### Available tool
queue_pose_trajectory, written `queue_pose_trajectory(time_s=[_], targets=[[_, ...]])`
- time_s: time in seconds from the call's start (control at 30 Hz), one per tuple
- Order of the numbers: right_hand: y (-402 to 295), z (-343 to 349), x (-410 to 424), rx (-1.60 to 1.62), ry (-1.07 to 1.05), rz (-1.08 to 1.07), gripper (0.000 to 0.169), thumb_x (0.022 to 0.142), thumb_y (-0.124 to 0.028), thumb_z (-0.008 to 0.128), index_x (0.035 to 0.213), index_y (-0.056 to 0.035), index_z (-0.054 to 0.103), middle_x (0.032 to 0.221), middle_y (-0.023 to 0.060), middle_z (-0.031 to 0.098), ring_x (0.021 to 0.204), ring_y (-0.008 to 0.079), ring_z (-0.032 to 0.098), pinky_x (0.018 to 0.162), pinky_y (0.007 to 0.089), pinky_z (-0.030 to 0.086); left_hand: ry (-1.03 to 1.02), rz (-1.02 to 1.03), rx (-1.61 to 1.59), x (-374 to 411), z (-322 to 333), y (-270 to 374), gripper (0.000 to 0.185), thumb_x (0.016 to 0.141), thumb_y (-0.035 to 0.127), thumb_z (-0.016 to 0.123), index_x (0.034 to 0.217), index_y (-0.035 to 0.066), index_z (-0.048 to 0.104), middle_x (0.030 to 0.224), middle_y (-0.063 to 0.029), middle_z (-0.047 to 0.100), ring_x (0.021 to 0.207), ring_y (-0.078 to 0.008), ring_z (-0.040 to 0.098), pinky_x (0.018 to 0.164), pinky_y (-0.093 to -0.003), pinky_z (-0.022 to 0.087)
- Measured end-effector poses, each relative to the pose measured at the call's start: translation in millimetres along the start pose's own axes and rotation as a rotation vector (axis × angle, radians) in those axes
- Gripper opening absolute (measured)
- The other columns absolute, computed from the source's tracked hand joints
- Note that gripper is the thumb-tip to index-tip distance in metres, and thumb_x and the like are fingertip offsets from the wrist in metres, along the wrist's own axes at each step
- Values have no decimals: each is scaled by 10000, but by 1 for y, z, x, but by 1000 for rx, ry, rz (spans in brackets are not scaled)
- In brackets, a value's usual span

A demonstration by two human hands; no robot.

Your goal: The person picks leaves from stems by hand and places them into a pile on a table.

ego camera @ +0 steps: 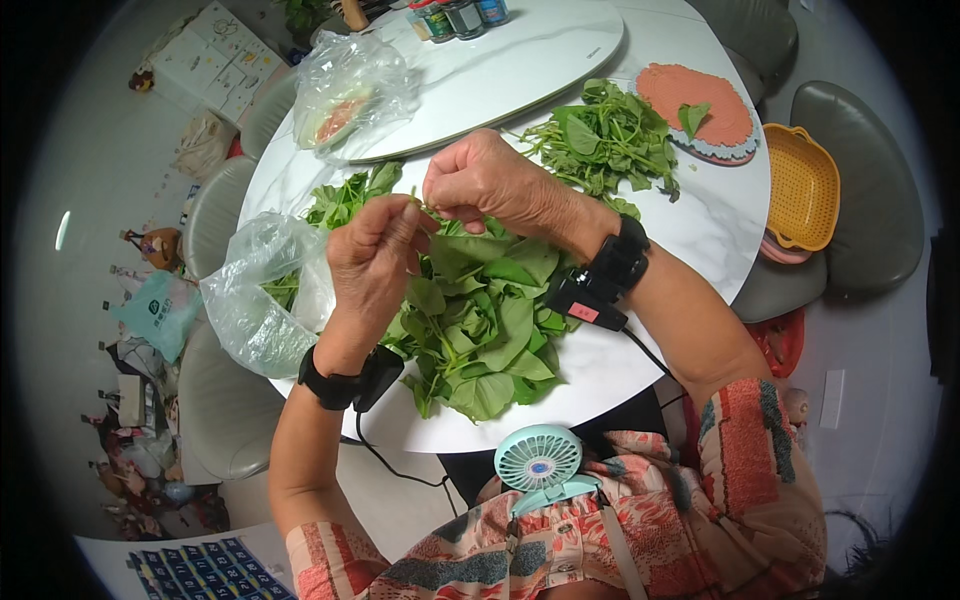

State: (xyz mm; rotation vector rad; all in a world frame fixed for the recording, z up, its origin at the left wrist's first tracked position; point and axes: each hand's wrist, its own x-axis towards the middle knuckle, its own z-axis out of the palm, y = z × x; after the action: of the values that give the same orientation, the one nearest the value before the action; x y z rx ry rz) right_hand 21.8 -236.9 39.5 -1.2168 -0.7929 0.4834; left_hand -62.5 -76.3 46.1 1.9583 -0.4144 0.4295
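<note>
Close together above the table, both hands pinch a thin green stem (414, 193). My left hand (367, 255) has one part of it between thumb and fingertips. My right hand (480, 176), fingers curled, meets it from the other side; its exact grip is partly hidden. Below them spreads a large heap of leafy greens (487, 337) with broad leaves. A second pile of greens (607, 142) lies beyond my right wrist. Smaller greens (337, 202) lie behind my left hand, beside a clear plastic bag (259, 300) with some greens inside.
On the white marbled table (712, 217) stands a raised turntable (517, 67) with several jars (457, 19). A bagged piece of melon (341, 120) rests at its left edge. Crocheted mats (697, 105) hold one leaf. A yellow basket (802, 187) sits on a grey chair (862, 187).
</note>
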Motion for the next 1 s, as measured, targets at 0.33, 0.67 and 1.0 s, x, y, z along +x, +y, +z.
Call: queue_pose_trajectory(time_s=[0.33, 0.67, 1.0], targets=[[8, -31, 8, -24, 286, 139, 102, 743, -71, 589, 710, 26, 595, 618, 71, 589, 446, 55, 504, 358, 191, 396, 167, -6, -7, 1, -23, 10, 154, 884, 75, 552, 959, -43, 617, 756, -77, 629, 627, -86, 533, 570, -208, 432], [-16, 6, -5, -142, 29, -11, 150, 783, -95, 578, 801, 41, 638, 651, 49, 605, 525, 68, 553, 474, 203, 472, -29, -165, -47, 2, -16, 12, 108, 866, 68, 570, 870, -33, 607, 708, 8, 554, 625, -63, 465, 579, -193, 390], [-29, 5, -10, -488, -65, -299, 147, 758, -105, 558, 699, 15, 621, 542, 14, 550, 466, 57, 503, 427, 192, 408, -18, -152, 26, 5, -17, 14, 85, 831, 64, 628, 834, -20, 612, 691, 26, 559, 619, -33, 462, 550, -181, 379]])
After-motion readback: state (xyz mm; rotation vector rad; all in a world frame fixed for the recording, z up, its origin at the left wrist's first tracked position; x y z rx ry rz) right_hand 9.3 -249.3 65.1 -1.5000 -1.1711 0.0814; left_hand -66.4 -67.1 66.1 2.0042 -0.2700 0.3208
